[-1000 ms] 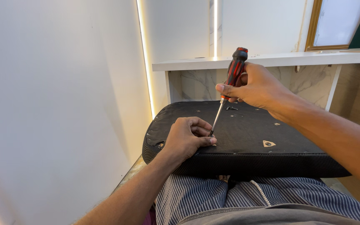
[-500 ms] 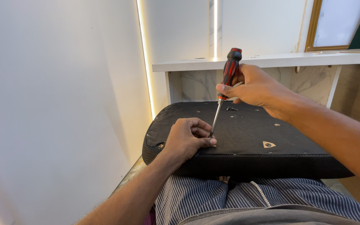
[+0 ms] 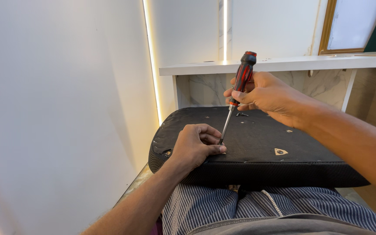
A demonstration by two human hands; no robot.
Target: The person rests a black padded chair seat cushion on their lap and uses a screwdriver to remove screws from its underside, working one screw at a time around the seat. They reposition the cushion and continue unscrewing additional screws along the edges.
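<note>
A black fabric-covered seat panel [image 3: 262,143] lies upside down across my lap. My right hand [image 3: 266,96] grips the red and black handle of a screwdriver [image 3: 236,91], which stands nearly upright with its tip on the panel near its front left. My left hand [image 3: 194,146] rests on the panel with fingers curled and pinched around the screwdriver's tip; whatever is under the fingertips is hidden. A small dark screw [image 3: 241,114] lies loose on the panel behind the shaft.
A white wall [image 3: 57,109] with a vertical light strip [image 3: 151,61] stands close on the left. A white shelf [image 3: 283,65] over a marble-patterned back runs just beyond the panel. A gold-framed mirror [image 3: 349,26] hangs at the upper right. My striped trousers [image 3: 223,209] are below.
The screwdriver handle has tilted a little and turned in my right hand. My left hand stays at the tip.
</note>
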